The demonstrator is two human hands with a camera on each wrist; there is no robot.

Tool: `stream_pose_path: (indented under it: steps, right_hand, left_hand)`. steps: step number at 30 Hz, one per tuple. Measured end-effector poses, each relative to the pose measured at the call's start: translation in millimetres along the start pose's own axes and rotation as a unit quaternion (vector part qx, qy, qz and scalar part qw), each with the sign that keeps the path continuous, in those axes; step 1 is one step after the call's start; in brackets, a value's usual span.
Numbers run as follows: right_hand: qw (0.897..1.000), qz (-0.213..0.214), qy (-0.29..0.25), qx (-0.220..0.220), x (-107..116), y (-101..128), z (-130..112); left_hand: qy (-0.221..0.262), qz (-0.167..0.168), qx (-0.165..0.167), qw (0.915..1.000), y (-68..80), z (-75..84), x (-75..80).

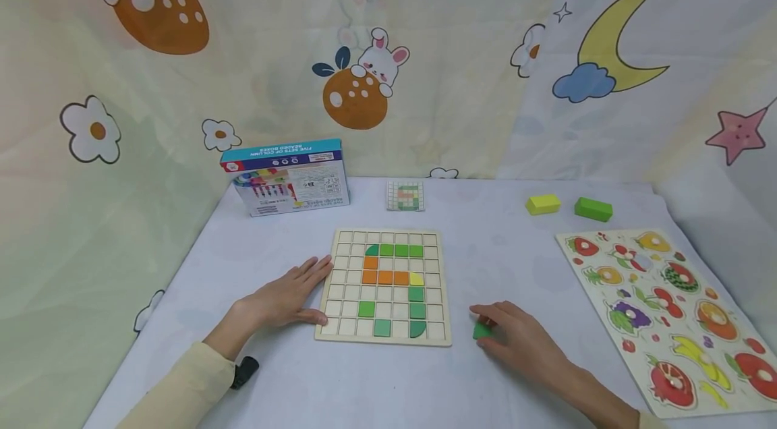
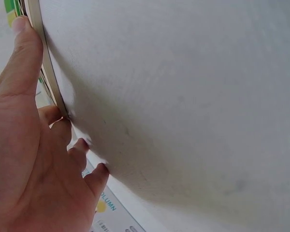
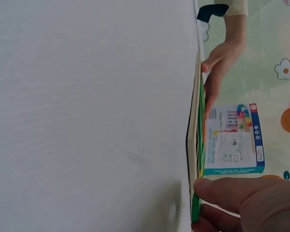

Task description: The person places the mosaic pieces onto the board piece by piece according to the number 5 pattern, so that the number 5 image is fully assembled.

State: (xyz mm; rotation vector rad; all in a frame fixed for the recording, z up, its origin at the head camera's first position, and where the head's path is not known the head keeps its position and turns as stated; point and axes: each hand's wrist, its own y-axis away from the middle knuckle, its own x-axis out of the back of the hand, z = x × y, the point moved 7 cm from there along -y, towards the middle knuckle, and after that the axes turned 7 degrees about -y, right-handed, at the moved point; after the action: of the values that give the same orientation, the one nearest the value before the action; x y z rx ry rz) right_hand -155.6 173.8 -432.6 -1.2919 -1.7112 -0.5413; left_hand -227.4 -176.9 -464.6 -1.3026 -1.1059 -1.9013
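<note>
Green tile [image 1: 482, 330]: small, stiff, likely light, best pinched by its edges; right hand [image 1: 522, 341] pinches it at board's [image 1: 340, 334] 4 o'clock; left hand [image 1: 285, 297] flat, steadying board.

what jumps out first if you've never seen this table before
The wooden grid board at the table's middle draws the eye, with green, orange and yellow tiles set in its squares. The left hand lies flat against its left edge, while the right hand pinches a small green tile on the cloth to the board's right. At the far right lies a bright fruit puzzle board.
</note>
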Motion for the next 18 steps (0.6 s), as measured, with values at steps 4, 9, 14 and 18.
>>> stream_pose_path:
  steps: [4, 9, 14, 18]
  right_hand:
    - [0.997, -0.018, -0.029, 0.069, -10.6, -17.5, -30.5]
    - [0.989, -0.069, -0.039, 0.123, -37.0, -41.1, -68.8]
    - [0.983, -0.108, -0.024, 0.143, -59.2, -53.1, -88.1]
    - [0.983, -0.105, -0.016, 0.148, -65.0, -58.2, -92.4]
  left_hand:
    - [0.004, -0.002, 0.003, 1.0000, 0.8, -0.8, -0.1]
    - [0.014, -0.004, 0.000, 0.9999, -0.1, -0.7, -2.2]
    - [0.004, 0.000, -0.006, 1.0000, -1.7, -0.8, -4.4]
    - [0.001, 0.006, -0.012, 0.9999, -0.7, -1.3, -2.8]
